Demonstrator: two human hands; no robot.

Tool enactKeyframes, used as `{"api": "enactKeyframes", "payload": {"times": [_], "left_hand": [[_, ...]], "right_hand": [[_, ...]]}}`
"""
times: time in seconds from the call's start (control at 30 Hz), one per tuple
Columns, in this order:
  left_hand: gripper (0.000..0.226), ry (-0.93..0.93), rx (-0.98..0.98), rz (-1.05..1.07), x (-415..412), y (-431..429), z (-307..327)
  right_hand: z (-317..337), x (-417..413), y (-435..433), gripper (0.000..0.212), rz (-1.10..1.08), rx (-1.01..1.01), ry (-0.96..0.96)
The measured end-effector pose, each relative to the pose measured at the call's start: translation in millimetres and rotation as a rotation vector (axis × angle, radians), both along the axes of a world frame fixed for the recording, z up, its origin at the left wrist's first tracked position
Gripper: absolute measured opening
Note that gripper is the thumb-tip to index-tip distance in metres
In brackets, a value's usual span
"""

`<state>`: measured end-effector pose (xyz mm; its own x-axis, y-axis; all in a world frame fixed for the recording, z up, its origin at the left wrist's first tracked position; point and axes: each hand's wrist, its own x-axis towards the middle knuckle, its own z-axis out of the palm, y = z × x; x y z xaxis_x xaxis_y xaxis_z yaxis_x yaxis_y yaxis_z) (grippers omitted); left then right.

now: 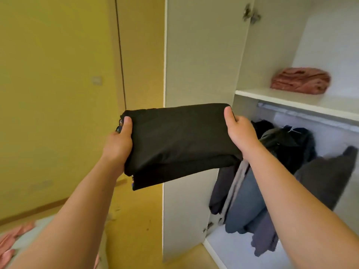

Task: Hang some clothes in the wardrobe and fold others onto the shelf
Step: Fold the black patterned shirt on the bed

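While both bare arms reach forward, the left grip (120, 140) and the right grip (239, 131) hold a folded black garment (180, 136) between them. It is in the air in front of the open white wardrobe door (202, 55). Each grip is clamped on one short end of the bundle, thumb on top, the other fingers hidden beneath. The bundle sits left of the white shelf (291, 100) and apart from it. A folded pink garment (301, 80) lies on that shelf, farther in. Under the shelf a rail (303, 115) carries dark and grey-blue hanging clothes (287, 146). At the near left, pink cloth (11, 241) lies on a pale bed (38, 226), with a yellow wall (48, 74) behind.
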<state>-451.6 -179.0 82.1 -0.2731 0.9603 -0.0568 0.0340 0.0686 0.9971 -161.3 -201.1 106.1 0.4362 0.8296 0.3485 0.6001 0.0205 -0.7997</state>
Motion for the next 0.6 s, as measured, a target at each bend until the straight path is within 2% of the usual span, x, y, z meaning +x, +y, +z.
{"api": "enactKeyframes", "payload": {"times": [0.33,0.4,0.6], "left_hand": [[0.064,0.002,0.185,-0.343,171,115,90],[0.066,-0.015,0.207,-0.413,205,137,105],[0.07,-0.038,0.216,-0.654,289,197,139]], "right_hand": [[104,141,6,0.058,-0.339,0.196,-0.161],[117,167,10,0.054,-0.389,0.194,-0.174],[139,221,20,0.067,-0.603,0.151,-0.153]]}}
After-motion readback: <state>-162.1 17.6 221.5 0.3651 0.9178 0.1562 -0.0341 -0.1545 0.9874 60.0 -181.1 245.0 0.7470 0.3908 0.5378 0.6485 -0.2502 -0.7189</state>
